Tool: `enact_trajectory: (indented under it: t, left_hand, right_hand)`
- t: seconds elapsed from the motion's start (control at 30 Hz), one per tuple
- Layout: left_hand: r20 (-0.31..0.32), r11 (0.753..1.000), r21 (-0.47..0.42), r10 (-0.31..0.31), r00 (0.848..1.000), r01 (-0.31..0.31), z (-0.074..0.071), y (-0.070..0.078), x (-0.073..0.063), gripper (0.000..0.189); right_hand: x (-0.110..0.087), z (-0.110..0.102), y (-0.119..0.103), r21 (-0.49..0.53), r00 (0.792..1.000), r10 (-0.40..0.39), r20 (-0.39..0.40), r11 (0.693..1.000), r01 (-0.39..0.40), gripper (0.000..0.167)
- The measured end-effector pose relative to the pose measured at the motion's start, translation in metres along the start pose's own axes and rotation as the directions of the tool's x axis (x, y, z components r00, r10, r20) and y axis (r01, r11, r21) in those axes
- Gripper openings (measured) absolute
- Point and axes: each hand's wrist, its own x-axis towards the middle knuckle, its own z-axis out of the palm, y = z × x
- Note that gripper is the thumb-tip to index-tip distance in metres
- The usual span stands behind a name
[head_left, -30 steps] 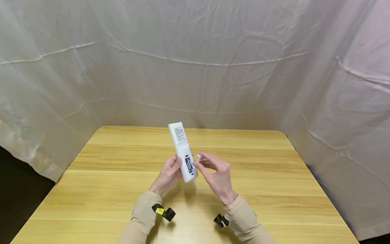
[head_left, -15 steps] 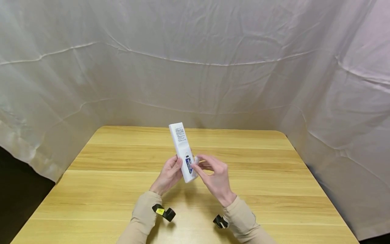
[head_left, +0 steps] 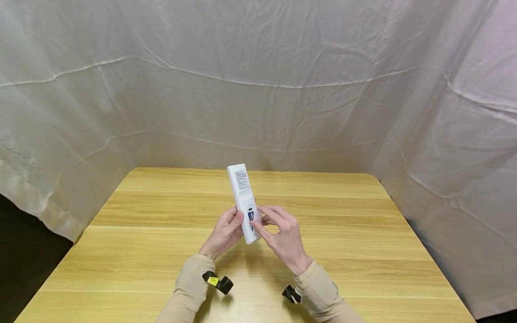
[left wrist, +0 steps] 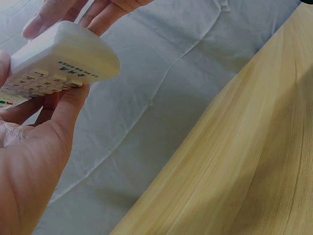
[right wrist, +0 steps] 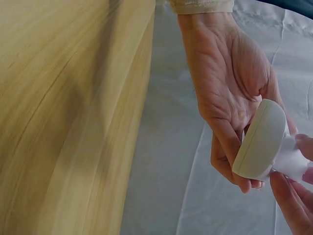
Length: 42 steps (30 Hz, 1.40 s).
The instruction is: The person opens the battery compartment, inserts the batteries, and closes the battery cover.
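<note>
My left hand [head_left: 224, 233] grips a white remote control [head_left: 243, 184] above the table, its back tilted up toward the head camera. Printed text covers the upper back; lower down, a blue battery [head_left: 251, 216] shows in the exposed compartment. Between the thumb and fingers of my right hand [head_left: 284, 233] is a small white battery cover [right wrist: 291, 159], held right at the compartment and hiding part of it. In the left wrist view, the keypad [left wrist: 41, 83] faces down over the left fingers. The right wrist view shows the remote's rounded end beside the cover.
Below both hands lies a wood-grain table [head_left: 161, 269]. Pale cloth [head_left: 258, 112] hangs behind it and along both sides. A black wrist camera [head_left: 218, 281] is strapped on the left sleeve, another camera [head_left: 291, 294] on the right.
My right hand has moved left with the battery cover, from beside the remote to over its compartment, so less of the battery shows. The remote has shifted slightly right and down.
</note>
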Motion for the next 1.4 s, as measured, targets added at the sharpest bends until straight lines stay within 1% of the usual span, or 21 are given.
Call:
enact_trajectory:
  t: [0.2, 0.37, 0.63, 0.83, 0.93, 1.13, 1.27, 1.4]
  left_hand:
    - [0.001, 1.000, 0.011, -0.020, 1.000, 0.020, -0.0004, -0.0011, 0.0000, 0.066]
    - [-0.001, 1.000, 0.009, -0.027, 1.000, 0.027, 0.0003, -0.0017, 0.0003, 0.069]
    - [0.021, 1.000, -0.003, -0.017, 1.000, 0.017, 0.0009, -0.0012, -0.0002, 0.060]
    - [0.029, 1.000, 0.001, -0.024, 0.999, 0.024, 0.0025, 0.0005, 0.0002, 0.072]
    - [0.033, 1.000, 0.003, -0.025, 0.999, 0.025, 0.0024, 0.0003, 0.0006, 0.072]
    - [0.050, 1.000, 0.000, -0.006, 0.999, 0.006, 0.0014, -0.0011, 0.0010, 0.068]
    - [0.070, 1.000, -0.006, 0.014, 0.997, -0.013, -0.0002, -0.0026, 0.0013, 0.060]
    - [0.073, 1.000, -0.022, 0.017, 0.997, -0.015, -0.0006, -0.0035, 0.0014, 0.051]
  right_hand:
    - [0.0000, 0.0007, 0.0018, -0.039, 0.999, -0.029, 0.017, 0.999, 0.030, 0.037]
    - [-0.0012, 0.0017, 0.0040, -0.069, 0.999, -0.029, 0.027, 0.997, 0.031, 0.035]
    - [-0.0020, 0.0022, 0.0053, -0.046, 0.999, -0.013, 0.040, 0.999, 0.015, 0.034]
    - [-0.0023, 0.0024, 0.0055, -0.026, 0.999, 0.005, 0.053, 1.000, -0.004, 0.034]
    - [-0.0026, 0.0027, 0.0064, -0.019, 0.998, 0.006, 0.057, 1.000, -0.005, 0.034]
    - [-0.0034, 0.0039, 0.0091, -0.058, 0.998, -0.023, 0.056, 0.998, 0.026, 0.035]
    - [-0.0037, 0.0049, 0.0099, -0.078, 0.997, -0.044, 0.060, 0.996, 0.049, 0.036]
    - [-0.0049, 0.0059, 0.0102, -0.079, 0.996, -0.062, 0.061, 0.995, 0.067, 0.037]
